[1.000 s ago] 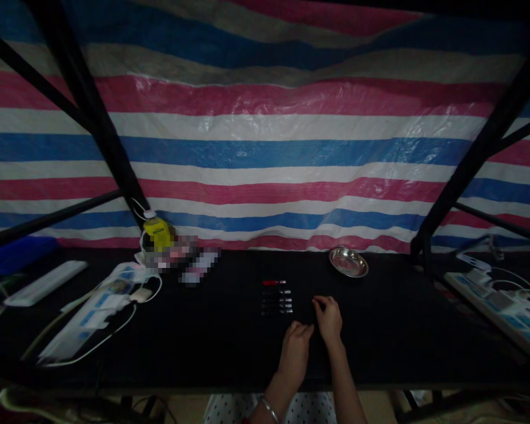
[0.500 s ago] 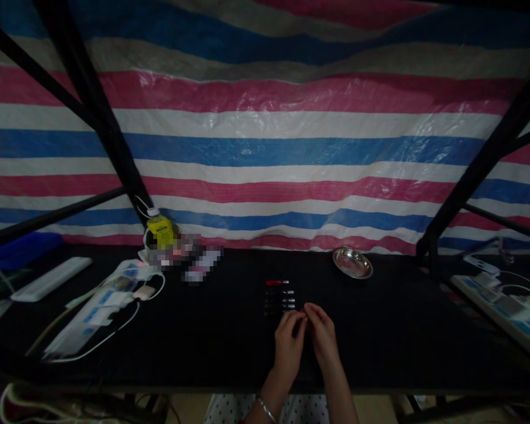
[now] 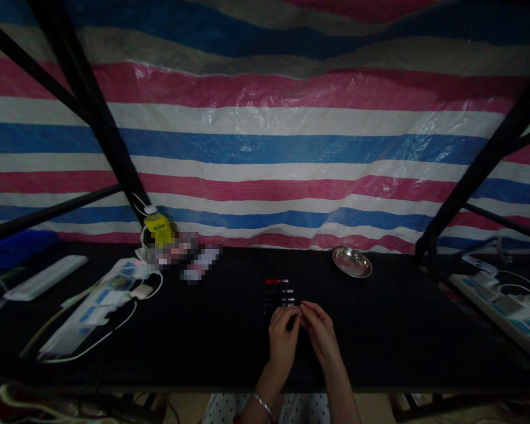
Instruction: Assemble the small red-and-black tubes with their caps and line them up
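Observation:
My left hand (image 3: 283, 337) and my right hand (image 3: 320, 331) meet at the fingertips over the black table, fingers pinched together. Whatever lies between them is too small and too covered to name. Just beyond the fingers, a row of short slim tubes lies flat. The farthest is a red tube (image 3: 272, 281) with a silver end pointing right. Nearer to me lie several black tubes with silver ends, among them one black tube (image 3: 287, 291) in plain view. My left hand partly covers the nearest of the row.
A round shiny metal dish (image 3: 352, 262) stands at the back right. On the left lie a white power strip (image 3: 82, 321) with cables, a yellow bottle (image 3: 159, 229) and blurred items. Another power strip (image 3: 501, 309) is at the right. A striped sheet (image 3: 282, 150) hangs behind, between black frame bars.
Both hands have shifted slightly left, toward the row of tubes, still joined at the fingertips. The tubes and the dish stay in place; the view has tilted slightly.

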A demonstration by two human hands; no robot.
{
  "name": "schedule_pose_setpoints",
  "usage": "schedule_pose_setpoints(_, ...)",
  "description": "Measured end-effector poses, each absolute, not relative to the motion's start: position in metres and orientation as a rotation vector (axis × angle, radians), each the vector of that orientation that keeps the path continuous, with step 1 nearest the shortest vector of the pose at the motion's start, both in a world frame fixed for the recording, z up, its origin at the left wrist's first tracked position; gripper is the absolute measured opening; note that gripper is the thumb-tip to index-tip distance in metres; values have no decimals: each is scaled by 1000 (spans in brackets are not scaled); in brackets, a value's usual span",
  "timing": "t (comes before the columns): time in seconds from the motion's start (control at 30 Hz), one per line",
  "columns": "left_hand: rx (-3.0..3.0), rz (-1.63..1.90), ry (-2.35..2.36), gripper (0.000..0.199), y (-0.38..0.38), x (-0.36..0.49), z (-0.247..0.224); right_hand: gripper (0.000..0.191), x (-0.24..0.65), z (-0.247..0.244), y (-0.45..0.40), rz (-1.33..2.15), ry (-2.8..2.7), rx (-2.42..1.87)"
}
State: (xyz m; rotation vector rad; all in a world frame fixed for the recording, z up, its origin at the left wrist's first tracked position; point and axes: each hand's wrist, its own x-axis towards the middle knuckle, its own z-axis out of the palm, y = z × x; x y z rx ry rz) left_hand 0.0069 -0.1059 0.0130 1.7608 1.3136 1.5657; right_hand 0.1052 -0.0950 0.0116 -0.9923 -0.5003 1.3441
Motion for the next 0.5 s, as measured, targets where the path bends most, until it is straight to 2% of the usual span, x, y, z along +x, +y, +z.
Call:
schedule_pose_setpoints(0.2, 1830, 1499, 1375, 12, -92, -3, 18, 32, 102, 3, -85, 1290, -505, -1010)
schedule_pose_setpoints(0.33, 1859, 1430, 1549, 29, -75, -20, 21, 36, 109, 5, -65, 1105, -570, -1153)
schedule_pose_setpoints(0.5, 1621, 1361, 1864, 32, -47, -47, 2, 39, 112, 3, -25, 887, -698, -1244)
